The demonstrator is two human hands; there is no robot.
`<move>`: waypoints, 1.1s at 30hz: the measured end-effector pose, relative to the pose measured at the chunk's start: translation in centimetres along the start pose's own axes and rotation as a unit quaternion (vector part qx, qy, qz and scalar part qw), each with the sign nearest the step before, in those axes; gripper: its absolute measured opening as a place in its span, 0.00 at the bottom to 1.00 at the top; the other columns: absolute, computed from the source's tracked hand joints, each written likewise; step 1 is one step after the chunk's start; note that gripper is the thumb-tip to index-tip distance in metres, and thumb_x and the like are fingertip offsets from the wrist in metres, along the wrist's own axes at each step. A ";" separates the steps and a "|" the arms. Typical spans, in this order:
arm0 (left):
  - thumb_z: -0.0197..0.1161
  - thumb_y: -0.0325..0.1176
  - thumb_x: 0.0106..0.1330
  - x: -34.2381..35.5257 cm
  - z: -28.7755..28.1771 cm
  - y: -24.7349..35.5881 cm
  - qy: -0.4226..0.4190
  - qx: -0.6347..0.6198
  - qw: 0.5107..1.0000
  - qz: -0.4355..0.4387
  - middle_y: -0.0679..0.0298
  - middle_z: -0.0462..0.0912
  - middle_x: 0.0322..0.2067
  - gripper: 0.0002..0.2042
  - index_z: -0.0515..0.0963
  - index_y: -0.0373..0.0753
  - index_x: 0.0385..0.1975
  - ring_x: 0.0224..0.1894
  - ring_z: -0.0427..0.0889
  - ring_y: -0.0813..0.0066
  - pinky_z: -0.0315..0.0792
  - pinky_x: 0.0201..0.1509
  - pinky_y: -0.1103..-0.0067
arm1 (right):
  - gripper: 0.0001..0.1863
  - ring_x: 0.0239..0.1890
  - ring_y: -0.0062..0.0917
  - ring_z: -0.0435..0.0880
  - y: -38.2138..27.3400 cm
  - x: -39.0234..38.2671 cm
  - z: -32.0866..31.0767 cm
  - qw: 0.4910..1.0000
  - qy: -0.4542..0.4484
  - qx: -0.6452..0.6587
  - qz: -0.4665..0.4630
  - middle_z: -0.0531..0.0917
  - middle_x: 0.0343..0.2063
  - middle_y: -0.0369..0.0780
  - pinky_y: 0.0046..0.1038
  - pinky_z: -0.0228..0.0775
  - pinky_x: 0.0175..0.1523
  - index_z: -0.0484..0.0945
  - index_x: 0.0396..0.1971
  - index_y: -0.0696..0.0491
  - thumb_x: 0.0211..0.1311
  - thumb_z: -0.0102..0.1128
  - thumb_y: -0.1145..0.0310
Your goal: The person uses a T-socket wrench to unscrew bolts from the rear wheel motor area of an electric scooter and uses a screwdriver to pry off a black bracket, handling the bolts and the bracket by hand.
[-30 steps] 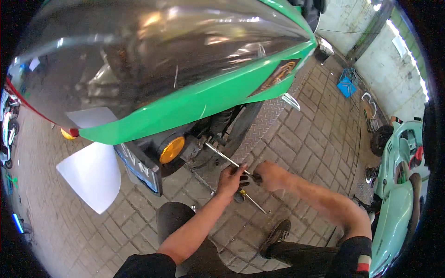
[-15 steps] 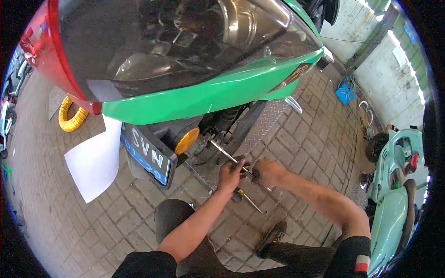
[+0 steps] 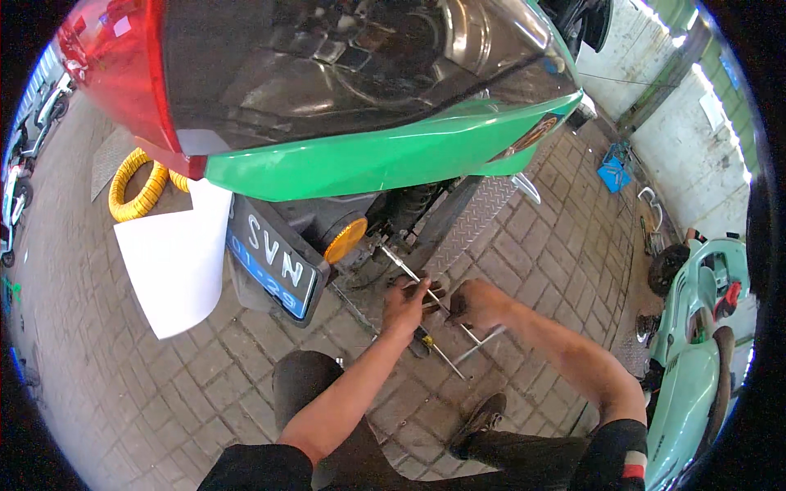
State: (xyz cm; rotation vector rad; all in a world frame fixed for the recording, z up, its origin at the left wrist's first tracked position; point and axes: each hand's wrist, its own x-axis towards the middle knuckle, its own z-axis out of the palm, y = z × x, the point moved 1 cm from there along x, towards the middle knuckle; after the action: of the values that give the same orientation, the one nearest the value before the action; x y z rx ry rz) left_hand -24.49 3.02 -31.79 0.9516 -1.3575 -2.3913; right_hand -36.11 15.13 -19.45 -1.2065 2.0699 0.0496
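Observation:
A long silver T-handle wrench point(image 3: 401, 263) slants from the mechanical parts beneath the scooter's rear point(image 3: 327, 175) down toward me. My left hand point(image 3: 407, 304) has its thumb and fingers around the middle of the shaft. Closer to the crossbar, my right hand point(image 3: 481, 304) is closed on the same wrench, its fingers curled and partly hidden. The crossbar shows just below that hand. Above the shaft's far end sits a round orange reflector point(image 3: 345, 239), beside the dark number plate point(image 3: 274, 270). Exactly where the wrench tip seats is too small to tell.
On the brick paving below my hands lies a screwdriver point(image 3: 442, 357) with a yellow and black handle. White paper point(image 3: 172, 270) hangs beside the plate, near a coiled yellow hose point(image 3: 131, 192). A mint-green scooter point(image 3: 696, 360) stands at right; a blue basket point(image 3: 613, 173) lies beyond.
The wrench has turned, so its crossbar now shows below my right hand. Both hands stay on the shaft. The view has shifted slightly.

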 end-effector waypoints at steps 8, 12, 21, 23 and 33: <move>0.57 0.44 0.72 -3.3 0.9 4.1 0.011 0.205 0.977 0.061 0.50 0.82 0.45 0.18 0.75 0.34 0.51 0.43 0.84 0.54 0.75 0.48 0.63 | 0.23 0.35 0.47 0.85 -0.5 2.4 -3.3 0.972 0.200 0.122 -0.012 0.84 0.32 0.53 0.42 0.77 0.43 0.82 0.38 0.58 0.58 0.64 0.51; 0.60 0.33 0.68 -1.4 -0.7 -1.6 0.097 0.266 0.955 0.090 0.51 0.80 0.47 0.19 0.69 0.36 0.56 0.50 0.79 0.59 0.70 0.57 0.64 | 0.23 0.36 0.48 0.85 -2.8 7.2 -3.1 0.937 0.304 0.158 -0.066 0.83 0.32 0.56 0.42 0.77 0.44 0.81 0.39 0.60 0.62 0.61 0.51; 0.54 0.37 0.68 -4.6 1.2 2.5 0.086 0.395 0.914 -0.034 0.43 0.75 0.54 0.20 0.67 0.37 0.57 0.55 0.76 0.44 0.69 0.59 0.61 | 0.28 0.50 0.47 0.82 -5.2 12.3 -2.9 0.940 0.233 0.243 -0.048 0.81 0.45 0.58 0.42 0.74 0.54 0.80 0.46 0.60 0.59 0.64 0.48; 0.55 0.42 0.68 -4.6 1.5 2.2 0.080 0.405 0.910 -0.045 0.44 0.75 0.54 0.23 0.66 0.37 0.60 0.58 0.73 0.41 0.68 0.61 0.60 | 0.31 0.52 0.47 0.81 -4.4 13.0 -2.9 0.933 0.204 0.288 -0.063 0.80 0.49 0.58 0.40 0.73 0.56 0.79 0.49 0.61 0.56 0.65 0.48; 0.57 0.37 0.69 -8.2 11.1 -8.7 -0.139 0.008 0.974 -0.179 0.45 0.77 0.51 0.20 0.68 0.38 0.58 0.53 0.79 0.49 0.73 0.56 0.61 | 0.20 0.40 0.46 0.83 -5.6 11.8 -2.1 0.906 0.387 0.117 -0.129 0.84 0.33 0.52 0.41 0.75 0.49 0.84 0.35 0.57 0.53 0.68 0.54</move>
State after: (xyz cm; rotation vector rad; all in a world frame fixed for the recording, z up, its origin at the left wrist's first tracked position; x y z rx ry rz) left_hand -24.37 19.34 -31.59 0.9639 -1.3971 -2.8801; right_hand -36.45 2.49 -23.28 -1.4789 2.4314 -0.9147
